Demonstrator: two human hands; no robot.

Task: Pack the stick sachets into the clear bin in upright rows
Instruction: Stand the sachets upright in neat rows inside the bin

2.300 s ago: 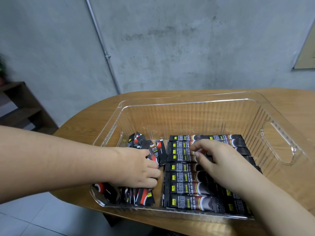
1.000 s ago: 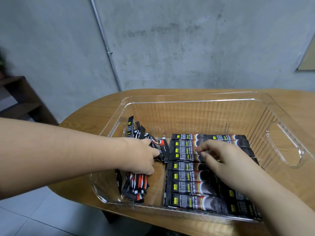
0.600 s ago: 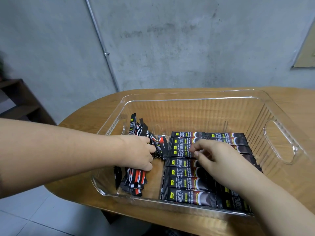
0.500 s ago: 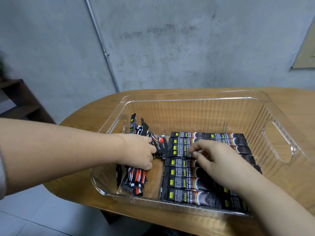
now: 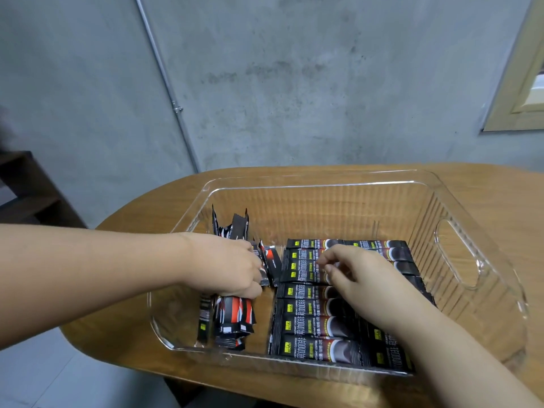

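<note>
The clear bin sits on the wooden table. My left hand grips a bundle of black-and-red stick sachets held on edge by the bin's left wall. Their far ends stick up past my fingers. Several black sachets lie flat in rows across the bin floor. My right hand reaches over these rows, and its fingertips pinch the edge of one flat sachet near the middle. A few loose sachets lean between the two hands.
The bin has a cut-out handle in its right wall. The rounded wooden table ends just left of and in front of the bin. A grey concrete wall with a metal conduit stands behind. A dark shelf is at far left.
My left hand has tilted its bundle further up on edge, so the far ends stand higher. My right hand's fingertips have closed on a flat sachet and begun lifting its edge.
</note>
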